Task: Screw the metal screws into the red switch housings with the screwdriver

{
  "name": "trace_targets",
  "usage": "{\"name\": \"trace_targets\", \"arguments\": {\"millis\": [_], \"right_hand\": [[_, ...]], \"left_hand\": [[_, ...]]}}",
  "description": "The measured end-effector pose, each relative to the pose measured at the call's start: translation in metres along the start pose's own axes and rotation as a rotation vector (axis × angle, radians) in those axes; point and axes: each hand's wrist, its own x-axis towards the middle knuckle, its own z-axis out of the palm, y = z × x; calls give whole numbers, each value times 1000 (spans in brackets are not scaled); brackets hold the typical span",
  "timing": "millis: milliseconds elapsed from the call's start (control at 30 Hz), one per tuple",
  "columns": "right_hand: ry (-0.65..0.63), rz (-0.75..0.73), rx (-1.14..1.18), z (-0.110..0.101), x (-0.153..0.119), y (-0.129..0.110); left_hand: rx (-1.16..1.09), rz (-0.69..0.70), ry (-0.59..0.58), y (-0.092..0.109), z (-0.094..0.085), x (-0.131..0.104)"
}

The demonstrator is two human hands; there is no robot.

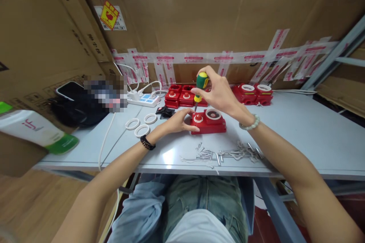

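Observation:
A red plastic housing [211, 125] with two round wells lies on the grey table [299, 136] in front of me. My left hand [178, 120] rests against its left end, fingers curled on it. My right hand [218, 91] grips a green and yellow screwdriver [201, 83] upright, its tip down at the housing's left well. A heap of metal screws and pins [222, 152] lies just in front of the housing.
More red housings stand at the back [182, 97] and back right [253, 93]. Three white rings [142, 124] lie to the left, next to a white power strip [144, 100]. A black bag [75, 108] and a white-green tube [37, 131] sit far left. Cardboard walls rise behind.

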Motion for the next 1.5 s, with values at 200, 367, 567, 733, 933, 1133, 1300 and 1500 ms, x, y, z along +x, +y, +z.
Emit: {"name": "trace_targets", "arguments": {"millis": [200, 367, 567, 733, 933, 1133, 1300, 1500], "right_hand": [[-112, 4, 204, -28, -19, -14], [-293, 130, 239, -23, -50, 0], [-256, 179, 252, -14, -54, 11], [-272, 181, 252, -11, -55, 11], [-234, 182, 292, -17, -54, 6], [-171, 173, 343, -31, -46, -5], [-114, 160, 358, -34, -40, -10], [38, 151, 297, -27, -30, -3]], "left_hand": [[-2, 37, -7, -2, 1, 1], [-22, 37, -2, -1, 1, 1], [-29, 30, 11, -2, 1, 0], [-16, 37, -3, -3, 1, 0], [-17, 20, -9, 0, 0, 1], [-14, 20, -9, 0, 0, 1], [-3, 9, -15, -1, 1, 1], [-24, 17, -17, -1, 1, 1]]}}
